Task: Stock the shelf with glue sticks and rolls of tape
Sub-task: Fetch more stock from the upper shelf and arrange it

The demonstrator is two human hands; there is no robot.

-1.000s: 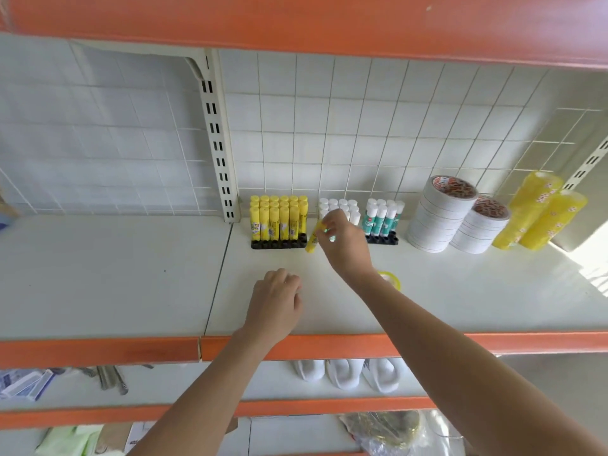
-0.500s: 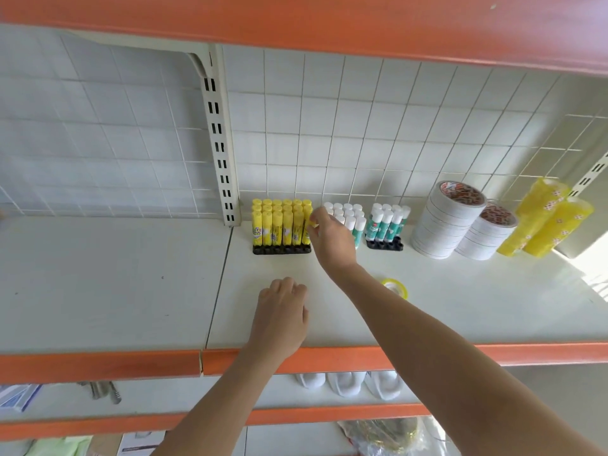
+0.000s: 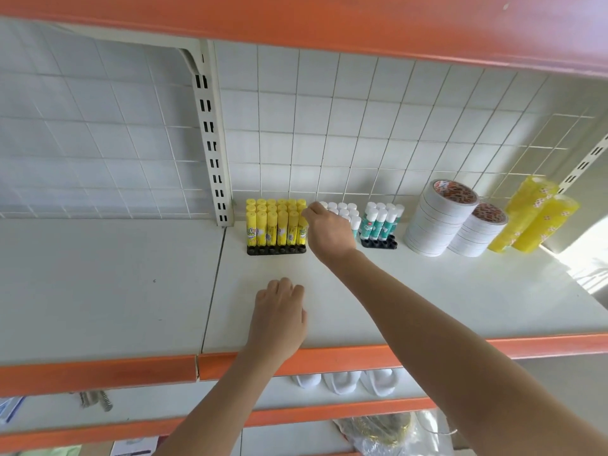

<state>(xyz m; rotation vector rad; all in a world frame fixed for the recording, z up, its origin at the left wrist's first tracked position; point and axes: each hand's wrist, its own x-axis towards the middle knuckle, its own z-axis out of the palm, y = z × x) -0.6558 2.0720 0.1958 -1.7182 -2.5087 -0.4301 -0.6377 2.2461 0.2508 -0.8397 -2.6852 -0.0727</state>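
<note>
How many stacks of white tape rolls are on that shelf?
2: the taller stack sits right of the green glue sticks; the shorter stack leans beside it, left of the yellow packs.

A white shelf (image 3: 427, 291) with an orange front edge is carrying a black tray of yellow glue sticks (image 3: 275, 225) at the back, two trays of white-capped glue sticks (image 3: 380, 218) beside it, two stacks of white tape rolls (image 3: 437, 222), and what are probably yellow tape packs (image 3: 529, 218) leaning rightmost.
</note>
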